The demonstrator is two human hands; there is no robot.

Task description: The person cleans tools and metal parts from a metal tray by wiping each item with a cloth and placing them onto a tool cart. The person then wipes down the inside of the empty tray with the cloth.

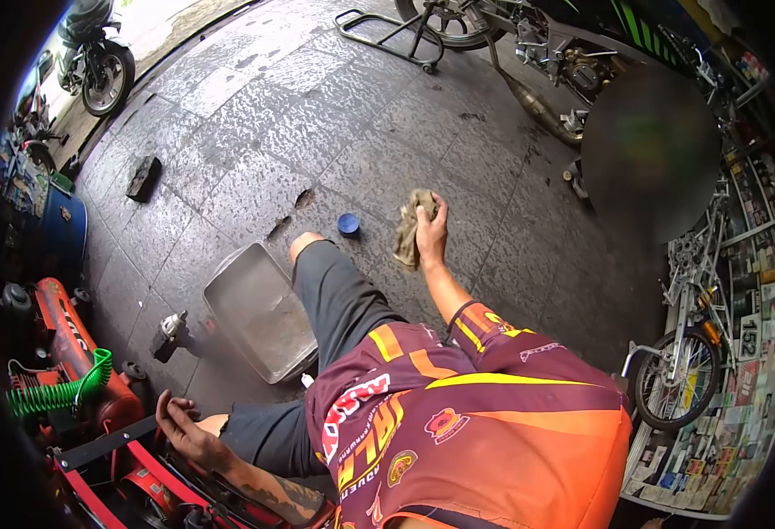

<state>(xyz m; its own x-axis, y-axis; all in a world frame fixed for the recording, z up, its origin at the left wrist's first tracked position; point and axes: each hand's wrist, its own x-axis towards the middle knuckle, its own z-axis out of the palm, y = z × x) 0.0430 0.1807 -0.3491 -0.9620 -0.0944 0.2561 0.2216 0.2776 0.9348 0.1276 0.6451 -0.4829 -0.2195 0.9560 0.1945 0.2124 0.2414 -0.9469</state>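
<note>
My right hand (433, 231) is closed around a crumpled, dirty tan rag (408, 240), held out over the dark tiled floor. To the left of the rag, a small round blue container or cap (348, 225) stands on the floor near my knee. My left hand (185, 428) rests low at the left with loosely curled, parted fingers, and nothing shows in it. It is beside the red metal frame (96, 498) of what looks like a toolbox. Between my legs lies a shallow grey metal tray (259, 309). Left of it is a blurred impact wrench (169, 335).
A red air compressor (74, 353) with a green coiled hose (66, 388) stands at left, near a blue drum (61, 220). A black block (143, 179) lies on the floor. A motorcycle (581, 66) and a paddock stand (396, 40) are ahead; a glass display case (762, 353) lines the right.
</note>
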